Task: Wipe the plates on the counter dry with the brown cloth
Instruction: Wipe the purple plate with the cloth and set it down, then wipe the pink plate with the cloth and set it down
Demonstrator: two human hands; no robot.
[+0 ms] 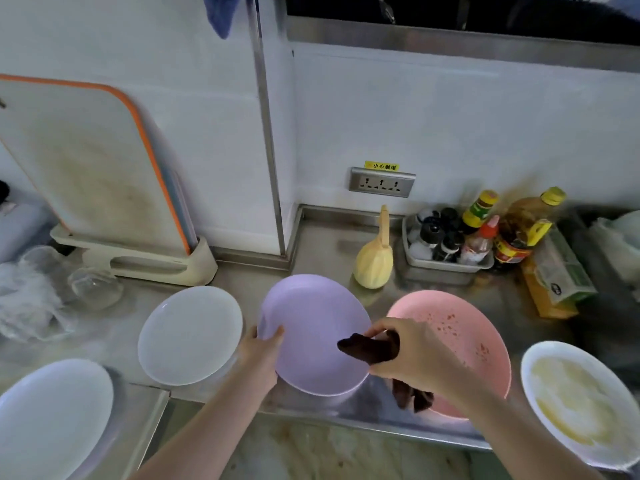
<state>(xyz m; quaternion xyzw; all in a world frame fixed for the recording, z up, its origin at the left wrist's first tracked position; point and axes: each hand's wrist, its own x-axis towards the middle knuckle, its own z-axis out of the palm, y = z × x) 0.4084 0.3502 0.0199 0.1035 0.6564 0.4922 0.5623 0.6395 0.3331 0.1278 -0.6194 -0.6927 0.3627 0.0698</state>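
The left hand (265, 344) grips the purple plate (311, 334) by its rim, tilting it up off the counter (322, 244) so the right hand (412, 355), closed around the bunched brown cloth (367, 348), can wipe its inside
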